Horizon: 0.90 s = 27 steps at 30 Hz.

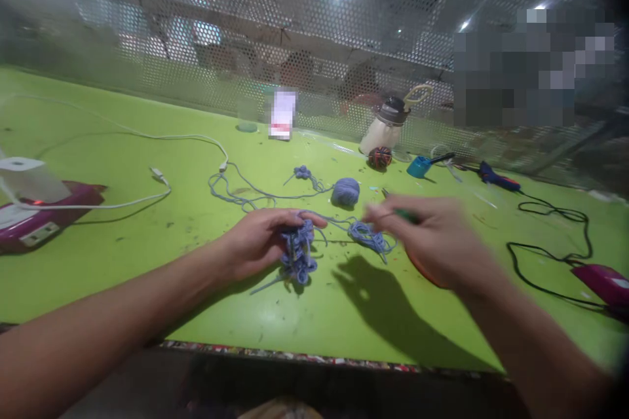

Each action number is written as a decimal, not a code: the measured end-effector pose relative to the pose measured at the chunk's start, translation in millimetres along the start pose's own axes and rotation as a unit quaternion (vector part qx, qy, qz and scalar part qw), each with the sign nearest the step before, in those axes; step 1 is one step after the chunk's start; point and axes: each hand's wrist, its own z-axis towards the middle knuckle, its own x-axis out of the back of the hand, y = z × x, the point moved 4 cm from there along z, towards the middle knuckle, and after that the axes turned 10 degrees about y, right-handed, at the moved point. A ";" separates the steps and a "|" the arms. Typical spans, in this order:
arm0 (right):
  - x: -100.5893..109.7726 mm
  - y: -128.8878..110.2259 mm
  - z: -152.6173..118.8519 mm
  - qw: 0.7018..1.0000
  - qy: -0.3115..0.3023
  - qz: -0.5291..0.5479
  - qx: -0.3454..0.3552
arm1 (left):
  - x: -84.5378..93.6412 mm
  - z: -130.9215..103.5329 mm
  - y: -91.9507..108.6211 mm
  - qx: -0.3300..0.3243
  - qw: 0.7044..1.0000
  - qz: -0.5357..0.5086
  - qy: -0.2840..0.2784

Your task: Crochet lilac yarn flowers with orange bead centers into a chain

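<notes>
My left hand (260,239) is closed on a bundle of purple-blue crochet work (299,255), pinched between thumb and fingers above the table. Loose yarn ends hang from it. To the right, my right hand (432,232) is raised and blurred by motion. Its fingers are closed round a slim green-handled tool (407,215) that looks like a crochet hook; its tip is unclear. Between the hands lies a loose tangle of the same yarn (371,237). Beyond it sit a purple yarn ball (346,191) and a small crocheted flower (302,172).
An orange-handled object (426,270) lies partly hidden under my right hand. Farther back stand a bottle (383,126), a dark multicoloured yarn ball (380,158), a blue pot (419,167) and a phone (282,114). Power strips (54,219) and cords lie at both sides.
</notes>
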 end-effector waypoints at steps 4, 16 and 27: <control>-71.0 -7.1 -10.9 0.989 -0.129 0.066 -0.014 | -0.9 5.4 1.2 -0.043 0.999 -0.024 0.011; -93.2 5.3 -29.1 0.935 -0.243 0.216 -0.140 | 6.5 7.4 6.0 -0.097 0.994 0.045 0.017; -88.2 -1.0 -34.8 0.973 -0.222 0.060 -0.030 | 5.7 6.2 1.1 -0.107 0.987 0.118 0.011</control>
